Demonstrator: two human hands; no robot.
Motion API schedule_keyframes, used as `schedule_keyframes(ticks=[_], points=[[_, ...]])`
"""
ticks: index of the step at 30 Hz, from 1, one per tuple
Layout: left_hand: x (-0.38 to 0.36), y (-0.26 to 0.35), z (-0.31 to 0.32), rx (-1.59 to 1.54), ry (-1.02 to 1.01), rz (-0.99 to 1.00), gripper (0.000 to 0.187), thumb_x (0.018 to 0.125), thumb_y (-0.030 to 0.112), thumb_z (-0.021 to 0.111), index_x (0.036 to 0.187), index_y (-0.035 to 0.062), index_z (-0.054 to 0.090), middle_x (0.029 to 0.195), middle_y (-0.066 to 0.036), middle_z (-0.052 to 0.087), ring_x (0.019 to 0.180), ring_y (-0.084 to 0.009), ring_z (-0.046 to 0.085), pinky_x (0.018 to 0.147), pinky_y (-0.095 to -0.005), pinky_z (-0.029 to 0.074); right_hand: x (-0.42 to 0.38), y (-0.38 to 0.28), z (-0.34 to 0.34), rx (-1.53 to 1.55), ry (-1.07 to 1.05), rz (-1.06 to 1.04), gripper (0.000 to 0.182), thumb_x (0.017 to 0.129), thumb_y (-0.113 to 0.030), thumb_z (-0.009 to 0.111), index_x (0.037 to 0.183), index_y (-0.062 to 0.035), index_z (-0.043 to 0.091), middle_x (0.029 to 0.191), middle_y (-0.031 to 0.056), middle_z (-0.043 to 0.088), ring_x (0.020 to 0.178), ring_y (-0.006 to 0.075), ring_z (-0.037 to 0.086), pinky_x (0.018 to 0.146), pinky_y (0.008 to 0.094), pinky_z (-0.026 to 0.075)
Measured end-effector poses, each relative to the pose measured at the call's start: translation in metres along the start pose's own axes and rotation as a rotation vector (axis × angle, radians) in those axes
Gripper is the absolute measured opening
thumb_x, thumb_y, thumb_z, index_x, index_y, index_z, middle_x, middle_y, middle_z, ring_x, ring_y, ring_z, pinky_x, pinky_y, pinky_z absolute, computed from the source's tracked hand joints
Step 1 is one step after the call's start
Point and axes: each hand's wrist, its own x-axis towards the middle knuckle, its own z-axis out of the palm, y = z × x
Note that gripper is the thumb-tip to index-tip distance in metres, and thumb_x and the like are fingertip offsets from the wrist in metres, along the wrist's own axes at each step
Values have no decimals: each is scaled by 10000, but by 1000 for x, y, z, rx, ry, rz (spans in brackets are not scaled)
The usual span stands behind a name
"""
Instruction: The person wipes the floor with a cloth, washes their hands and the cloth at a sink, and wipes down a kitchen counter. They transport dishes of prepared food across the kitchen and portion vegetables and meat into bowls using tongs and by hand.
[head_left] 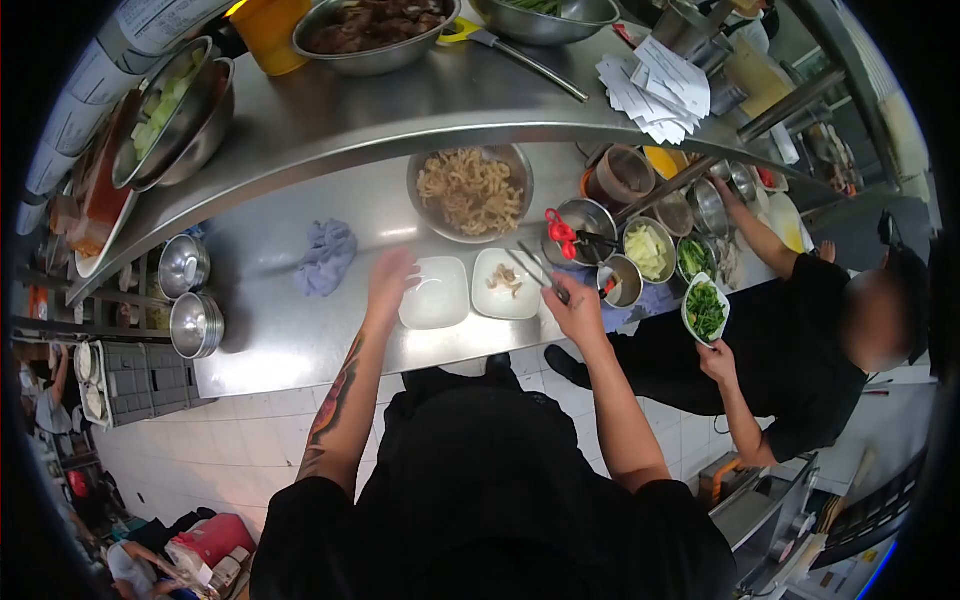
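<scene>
My right hand [576,306] is closed around a pair of tongs [540,266], whose arms point up and left over a square white dish [496,310]. A few pale brown strips [513,281] lie in that dish, under the tongs. My left hand [391,282] is at the left rim of a second white dish [435,312], fingers stretched out and slightly blurred. No food shows in this second dish, which stands right beside the first. Behind both dishes is a steel bowl [413,205] heaped with similar brown strips [470,190].
A crumpled blue cloth [327,257] lies left on the steel counter [270,330]. Stacked steel bowls [196,326] stand farther left. Steel containers with greens [648,250] crowd the right. A co-worker [800,340] there holds a dish of greens [705,310]. A shelf [400,112] overhangs the back.
</scene>
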Motion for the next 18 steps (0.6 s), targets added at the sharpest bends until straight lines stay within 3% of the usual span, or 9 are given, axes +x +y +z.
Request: schedule_keyframes(ticks=[3,7,9,10,12,16,18], points=[[-18,-5,-16,-1,18,36,360,983,194,597,1285,13,521,1116,-92,636,963,-167,622,830,-314,554,28,-7,12,-162,164,-77,291,832,-188,716,1049,5,690,790,180,692,684,292,695,644,367,528],[-43,-8,-32,40,33,36,334,985,182,589,1271,18,539,1109,-89,641,937,-154,615,813,-312,555,55,3,24,-239,63,-19,273,823,-185,708,1004,19,691,814,218,695,700,316,702,663,367,534],[-55,-15,-46,68,74,66,312,984,175,587,1253,19,558,1088,-83,645,931,-145,612,798,-306,553,59,-4,15,49,-17,77,254,852,-174,693,1002,31,696,785,194,699,676,260,702,659,347,530],[-63,-17,-54,63,87,66,312,984,175,587,1253,19,558,1088,-83,645,931,-145,612,798,-306,553,56,-6,10,49,-28,70,254,852,-174,693,1002,31,696,785,194,699,676,260,702,659,347,530],[-79,-20,-68,66,167,69,288,961,140,608,1221,19,582,1048,-73,649,888,-144,621,761,-283,545,42,-7,-4,320,15,59,245,891,-159,675,1035,39,694,758,111,699,666,166,684,635,317,513],[-100,-38,-99,71,278,35,269,962,139,612,1203,21,586,1020,-66,655,854,-131,621,751,-276,544,5,-19,-31,297,13,131,246,918,-148,665,1069,44,687,762,31,675,692,87,636,638,275,494],[-105,-49,-111,97,314,15,271,978,158,594,1214,24,578,1051,-69,649,867,-123,616,762,-276,547,-16,0,-31,334,-174,240,261,920,-130,668,1110,49,677,768,14,661,679,61,581,622,232,456]])
